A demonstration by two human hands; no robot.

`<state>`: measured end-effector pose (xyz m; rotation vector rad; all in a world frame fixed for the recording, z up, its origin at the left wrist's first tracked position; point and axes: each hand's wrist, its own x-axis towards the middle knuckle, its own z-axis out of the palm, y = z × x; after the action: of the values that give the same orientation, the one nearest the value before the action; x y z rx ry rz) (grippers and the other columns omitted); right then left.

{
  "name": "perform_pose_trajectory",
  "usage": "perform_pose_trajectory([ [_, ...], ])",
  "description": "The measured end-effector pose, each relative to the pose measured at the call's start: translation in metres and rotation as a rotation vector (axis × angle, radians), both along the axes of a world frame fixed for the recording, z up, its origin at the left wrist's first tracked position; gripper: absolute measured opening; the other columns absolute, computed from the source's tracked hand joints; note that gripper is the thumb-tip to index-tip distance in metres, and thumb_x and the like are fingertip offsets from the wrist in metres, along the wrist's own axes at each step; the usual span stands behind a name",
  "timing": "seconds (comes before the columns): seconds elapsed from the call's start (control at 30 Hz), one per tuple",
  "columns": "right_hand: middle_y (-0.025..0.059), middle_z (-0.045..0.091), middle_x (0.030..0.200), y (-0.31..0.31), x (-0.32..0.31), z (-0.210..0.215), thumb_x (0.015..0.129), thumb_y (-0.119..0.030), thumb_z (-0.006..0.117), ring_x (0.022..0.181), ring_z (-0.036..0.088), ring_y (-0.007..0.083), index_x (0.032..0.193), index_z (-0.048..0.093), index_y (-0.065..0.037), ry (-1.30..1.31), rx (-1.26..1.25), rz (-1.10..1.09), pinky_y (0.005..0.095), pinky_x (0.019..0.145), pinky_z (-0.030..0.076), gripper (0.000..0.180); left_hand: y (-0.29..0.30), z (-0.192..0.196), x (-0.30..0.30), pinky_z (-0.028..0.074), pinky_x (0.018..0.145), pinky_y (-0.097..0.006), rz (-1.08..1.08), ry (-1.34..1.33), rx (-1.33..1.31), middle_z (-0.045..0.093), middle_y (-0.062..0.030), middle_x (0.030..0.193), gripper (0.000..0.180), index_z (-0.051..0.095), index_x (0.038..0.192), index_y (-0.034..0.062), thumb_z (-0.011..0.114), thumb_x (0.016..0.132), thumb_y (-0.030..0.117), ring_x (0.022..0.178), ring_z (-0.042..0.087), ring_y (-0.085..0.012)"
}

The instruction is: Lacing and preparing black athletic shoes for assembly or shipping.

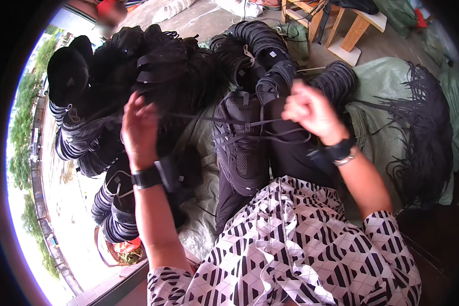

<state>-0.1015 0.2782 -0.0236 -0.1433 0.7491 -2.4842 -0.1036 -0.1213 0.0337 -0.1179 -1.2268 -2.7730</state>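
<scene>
A black shoe upper [241,148] with a mesh front rests on my left thigh, its toe toward me. A black shoelace [264,122] is threaded through it and stretches out to both sides, with loose loops over the upper. My left hand [139,130] is raised to the left of the upper, its bent fingers blurred and one stretch of the lace running to them. To the right, my right hand [311,111] is closed in a pinch on the other stretch of lace. Both hands are off the upper.
Stacks of nested black uppers [163,66] fill the left, with more rolled bundles [257,43] ahead. A heap of black laces [426,137] lies on green sacking [377,76] at the right. A wooden stool [352,33] stands at the far right.
</scene>
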Motion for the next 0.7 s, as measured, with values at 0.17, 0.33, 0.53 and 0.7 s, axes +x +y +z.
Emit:
perform_pose_trajectory([
  [0.17, -0.0023, 0.032, 0.051, 0.188, 0.014, -0.042, 0.093, -0.025, 0.05, 0.044, 0.03, 0.0117, 0.06, 0.041, -0.015, -0.272, -0.049, -0.641, 0.0297, 0.052, 0.03, 0.036, -0.2, -0.042, 0.065, 0.037, 0.054, -0.024, 0.622, -0.24, -0.057, 0.058, -0.0022, 0.084, 0.035, 0.052, 0.118, 0.0015, 0.049, 0.093, 0.026, 0.058, 0.038, -0.0098],
  [0.33, 0.0049, 0.062, 0.075, 0.184, 0.011, -0.027, 0.089, -0.026, 0.058, 0.041, 0.031, 0.0048, 0.081, 0.056, -0.009, -0.314, 0.538, -0.688, 0.0218, 0.045, 0.028, 0.019, -0.118, -0.056, 0.067, 0.033, 0.049, -0.02, 0.465, -0.369, -0.126, 0.059, -0.0024, 0.082, 0.031, 0.055, 0.11, 0.002, 0.047, 0.095, 0.028, 0.053, 0.036, -0.0062],
  [0.53, 0.0063, 0.069, 0.09, -0.004, -0.018, 0.049, 0.084, -0.015, 0.06, 0.064, 0.055, 0.007, 0.098, 0.066, -0.003, 0.641, 0.934, -0.113, 0.0206, 0.056, 0.042, 0.019, 0.062, -0.022, 0.065, 0.031, 0.049, -0.018, 0.185, -0.325, -0.782, 0.056, 0.0022, 0.078, 0.018, 0.066, 0.095, 0.004, 0.058, 0.089, 0.019, 0.054, 0.04, -0.0031],
  [0.7, 0.0132, 0.067, 0.091, -0.091, -0.029, 0.01, 0.079, -0.007, 0.058, 0.085, 0.065, 0.0242, 0.099, 0.066, -0.003, 1.182, 1.123, -0.054, 0.032, 0.078, 0.05, 0.022, 0.125, -0.022, 0.089, 0.043, 0.058, -0.024, 0.083, 0.065, -1.421, 0.056, -0.0025, 0.079, 0.023, 0.065, 0.094, 0.0045, 0.073, 0.073, 0.006, 0.064, 0.051, -0.0114],
])
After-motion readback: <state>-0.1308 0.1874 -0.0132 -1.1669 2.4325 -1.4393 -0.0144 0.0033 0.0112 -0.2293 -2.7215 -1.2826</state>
